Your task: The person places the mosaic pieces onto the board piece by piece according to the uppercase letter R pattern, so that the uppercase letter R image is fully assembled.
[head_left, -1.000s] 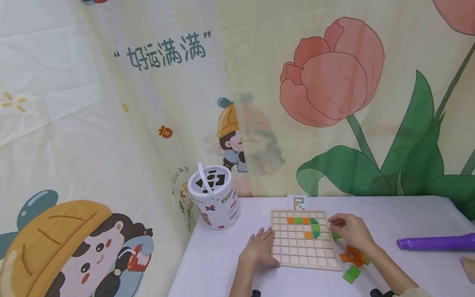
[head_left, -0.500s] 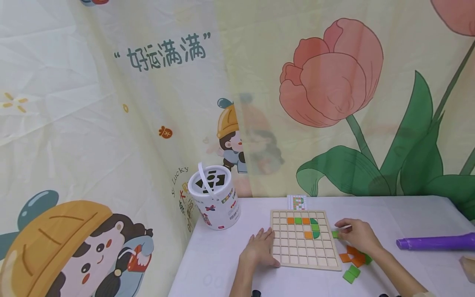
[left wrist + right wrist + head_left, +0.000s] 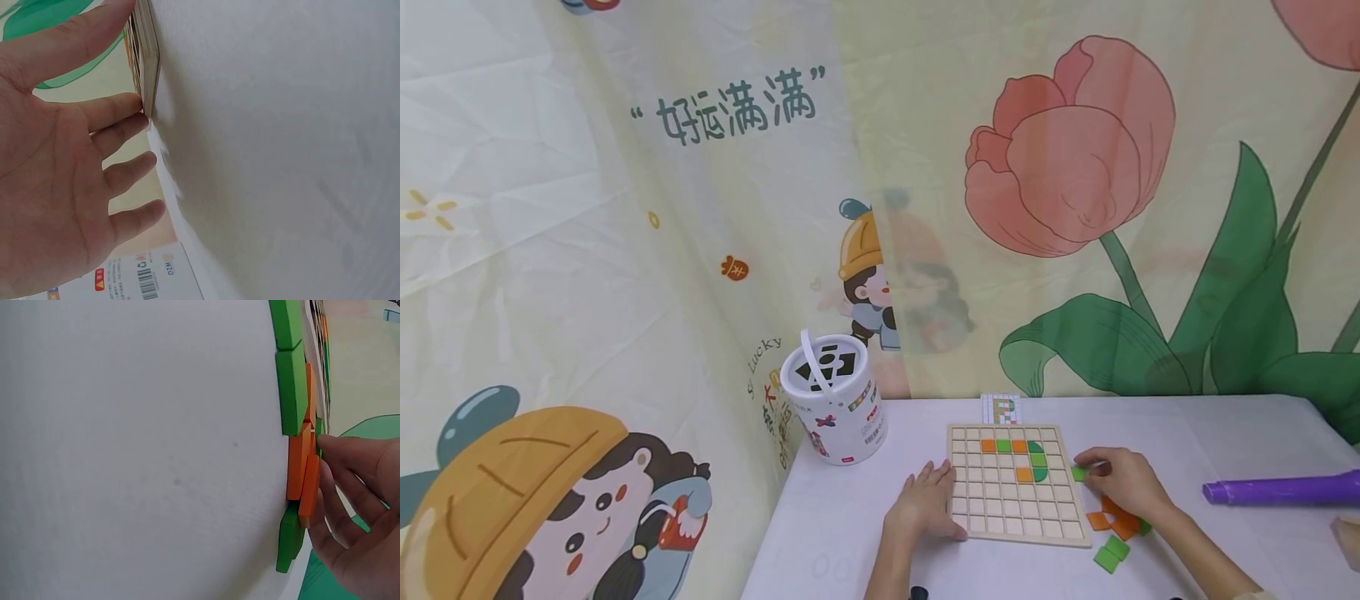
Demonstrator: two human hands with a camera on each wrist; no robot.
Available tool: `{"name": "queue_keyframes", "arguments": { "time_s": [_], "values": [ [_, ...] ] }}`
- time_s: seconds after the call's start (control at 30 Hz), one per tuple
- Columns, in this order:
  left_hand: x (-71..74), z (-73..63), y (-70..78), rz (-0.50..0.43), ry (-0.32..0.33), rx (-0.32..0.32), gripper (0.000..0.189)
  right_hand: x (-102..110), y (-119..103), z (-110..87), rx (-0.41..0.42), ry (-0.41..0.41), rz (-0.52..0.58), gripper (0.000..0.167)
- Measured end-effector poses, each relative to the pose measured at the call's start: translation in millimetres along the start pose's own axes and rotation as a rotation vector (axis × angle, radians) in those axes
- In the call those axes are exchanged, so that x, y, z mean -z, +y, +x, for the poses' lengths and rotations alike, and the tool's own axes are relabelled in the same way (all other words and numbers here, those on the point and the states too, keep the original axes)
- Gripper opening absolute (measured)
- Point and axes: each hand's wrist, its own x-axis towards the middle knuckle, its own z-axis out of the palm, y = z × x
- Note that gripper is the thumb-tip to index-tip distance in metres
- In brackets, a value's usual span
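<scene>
A wooden grid board (image 3: 992,500) lies on the white table, with orange and green tiles in some of its upper squares. My left hand (image 3: 921,502) rests against the board's left side, fingers spread and nearly straight; in the left wrist view the thumb and forefinger of that hand (image 3: 56,150) touch the board's edge (image 3: 149,62). My right hand (image 3: 1126,479) is just off the board's right edge, its thumb and fingers at a green tile (image 3: 1078,473). In the right wrist view, the right hand (image 3: 362,506) appears to pinch this tile, which is mostly hidden.
Loose orange tiles (image 3: 1122,518) and green tiles (image 3: 1111,554) lie right of the board. A patterned card (image 3: 1002,409) is behind it. A white bucket (image 3: 837,408) stands at the back left, and a purple tube (image 3: 1277,489) lies at the right.
My right hand drew back right from the board's edge, then shifted slightly left to the green tile. My left hand and the tiles on the board have stayed put.
</scene>
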Motion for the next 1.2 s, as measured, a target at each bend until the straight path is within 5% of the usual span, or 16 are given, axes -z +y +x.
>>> {"name": "queue_keyframes", "arguments": {
  "time_s": [0.63,1.2],
  "values": [
    [-1.8,1.2,-0.9,-0.019,0.011,-0.001,0.100,12.3,-14.8,7.6,0.050,0.044,0.061,0.026],
    [-0.4,1.6,-0.6,-0.010,0.005,0.001,0.100,-7.4,-48.1,22.3,0.056,-0.057,0.193,0.029]
  ]
}}
